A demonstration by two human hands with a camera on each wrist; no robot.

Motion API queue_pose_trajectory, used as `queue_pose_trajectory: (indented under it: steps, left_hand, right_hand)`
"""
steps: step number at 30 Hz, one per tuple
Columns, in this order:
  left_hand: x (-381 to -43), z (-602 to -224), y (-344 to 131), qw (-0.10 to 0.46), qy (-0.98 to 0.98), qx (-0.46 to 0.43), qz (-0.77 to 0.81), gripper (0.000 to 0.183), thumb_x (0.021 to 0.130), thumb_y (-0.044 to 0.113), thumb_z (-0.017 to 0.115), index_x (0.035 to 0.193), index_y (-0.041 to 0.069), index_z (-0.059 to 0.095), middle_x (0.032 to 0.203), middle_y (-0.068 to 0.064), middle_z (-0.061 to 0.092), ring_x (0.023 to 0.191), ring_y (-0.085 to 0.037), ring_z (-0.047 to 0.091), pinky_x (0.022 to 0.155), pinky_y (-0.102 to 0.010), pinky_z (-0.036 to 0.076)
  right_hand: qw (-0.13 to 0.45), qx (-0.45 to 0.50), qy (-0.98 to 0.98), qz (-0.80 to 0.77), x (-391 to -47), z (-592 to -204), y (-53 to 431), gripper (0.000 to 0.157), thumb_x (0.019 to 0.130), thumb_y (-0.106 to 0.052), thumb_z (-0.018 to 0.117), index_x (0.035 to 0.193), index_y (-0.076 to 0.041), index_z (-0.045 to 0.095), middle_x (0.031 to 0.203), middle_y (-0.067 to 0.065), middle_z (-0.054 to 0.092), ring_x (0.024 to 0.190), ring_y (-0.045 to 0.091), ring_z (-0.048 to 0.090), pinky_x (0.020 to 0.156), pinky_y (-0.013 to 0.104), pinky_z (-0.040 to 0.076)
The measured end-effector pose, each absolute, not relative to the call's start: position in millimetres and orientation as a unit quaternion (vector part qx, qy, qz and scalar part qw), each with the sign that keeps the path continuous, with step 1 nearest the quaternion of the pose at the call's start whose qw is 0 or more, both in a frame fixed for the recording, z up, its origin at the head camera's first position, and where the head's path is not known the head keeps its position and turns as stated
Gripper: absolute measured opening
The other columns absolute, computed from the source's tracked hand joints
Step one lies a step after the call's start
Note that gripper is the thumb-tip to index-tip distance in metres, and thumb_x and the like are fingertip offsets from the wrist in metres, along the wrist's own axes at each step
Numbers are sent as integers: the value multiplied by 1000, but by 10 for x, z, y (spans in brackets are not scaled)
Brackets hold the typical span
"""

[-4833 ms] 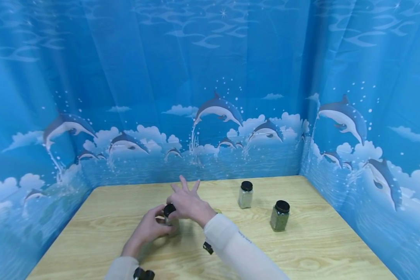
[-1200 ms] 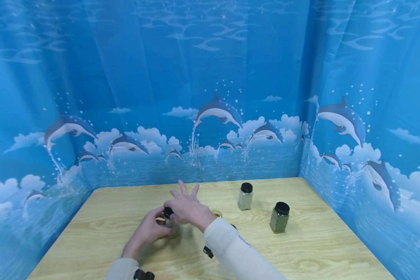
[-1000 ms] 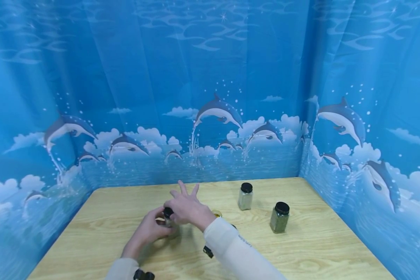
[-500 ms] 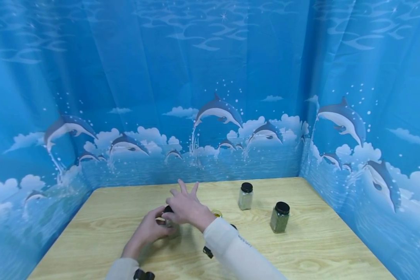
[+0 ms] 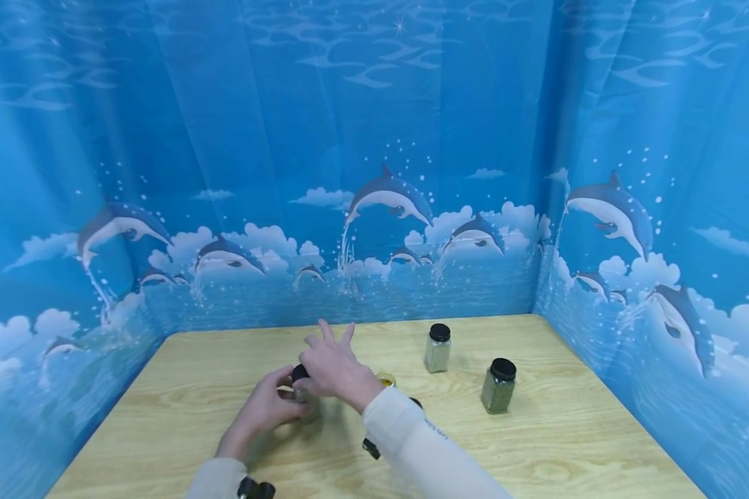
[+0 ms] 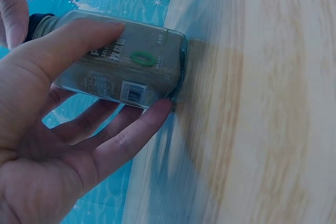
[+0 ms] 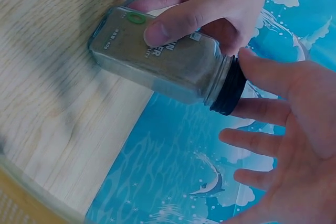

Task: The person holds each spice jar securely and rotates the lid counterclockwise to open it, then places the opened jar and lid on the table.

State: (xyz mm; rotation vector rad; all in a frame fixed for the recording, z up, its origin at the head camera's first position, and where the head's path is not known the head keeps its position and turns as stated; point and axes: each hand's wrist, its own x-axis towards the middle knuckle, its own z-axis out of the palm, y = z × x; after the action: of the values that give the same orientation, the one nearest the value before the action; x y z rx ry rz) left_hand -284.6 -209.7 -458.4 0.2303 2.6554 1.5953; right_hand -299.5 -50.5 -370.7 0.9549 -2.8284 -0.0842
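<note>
A square glass spice jar (image 6: 142,59) of grey-brown powder stands on the wooden table (image 5: 181,416), left of the middle. My left hand (image 5: 268,403) grips its body, thumb across the printed front and fingers behind, as the left wrist view shows. On the jar's neck sits a black screw lid (image 7: 231,88). My right hand (image 5: 337,367) pinches that lid between thumb and index finger, while its other fingers spread away. In the head view, the hands hide most of the jar.
Right of my hands stand a black-lidded jar of pale contents (image 5: 437,352) and a black-lidded jar of dark green contents (image 5: 498,389). A yellow round item (image 5: 387,379) is partly behind my right wrist. A dolphin-print curtain (image 5: 374,138) borders the table.
Both hands stay at the jar in nearly the same place. My right thumb and fingers have shifted slightly back and forth around the lid. The other jars have not moved.
</note>
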Motion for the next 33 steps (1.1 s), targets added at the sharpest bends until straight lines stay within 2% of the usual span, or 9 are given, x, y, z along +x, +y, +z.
queue_pose_trajectory:
  steps: [3, 9, 18, 22, 27, 33]
  left_hand:
    - [-2840, -4588, -2095, 14, 852, 74, 518, 51, 68, 20, 85, 112, 14, 61, 114, -16, 62, 92, -21, 66, 70, -30, 58]
    - [-2828, -4590, -2107, 2, 854, 85, 513, 59, 66, 20, 85, 119, 15, 60, 117, -17, 63, 92, -21, 66, 74, -29, 57]
    - [-2811, -4575, -2106, 1, 847, 93, 523, 62, 66, 16, 85, 123, 11, 58, 120, -18, 62, 95, -23, 66, 76, -32, 58]
    - [-2801, -4573, -2102, 2, 846, 92, 526, 61, 67, 16, 85, 122, 9, 58, 121, -19, 61, 95, -23, 66, 75, -31, 58]
    - [-2809, -4576, -2099, 13, 839, 90, 536, 55, 69, 17, 84, 116, 7, 58, 121, -21, 60, 93, -23, 67, 72, -29, 58]
    - [-2816, -4576, -2097, 19, 846, 89, 525, 49, 70, 21, 84, 111, 11, 59, 121, -18, 61, 96, -23, 67, 74, -29, 57]
  right_hand:
    - [69, 325, -943, -30, -2983, -3693, -495, 31, 83, -54, 65, 106, -33, 68, 141, -1, 50, 145, 36, 21, 100, 80, 21]
    - [44, 338, -939, -32, -2951, -3674, -492, 38, 83, -37, 71, 119, -41, 61, 147, -2, 43, 146, 36, 18, 101, 79, 20]
    - [33, 344, -938, -26, -2929, -3665, -494, 51, 75, -29, 78, 121, -42, 59, 150, -2, 40, 147, 36, 16, 102, 79, 18]
    - [30, 342, -939, -26, -2920, -3661, -491, 54, 77, -33, 76, 126, -42, 55, 151, -2, 39, 147, 35, 14, 102, 79, 17]
    - [40, 330, -943, -17, -2933, -3680, -491, 53, 85, -50, 65, 134, -37, 50, 150, 0, 40, 147, 35, 15, 103, 78, 18]
    - [78, 314, -946, -16, -2969, -3706, -486, 47, 85, -62, 56, 121, -32, 60, 146, 2, 45, 145, 36, 20, 102, 79, 19]
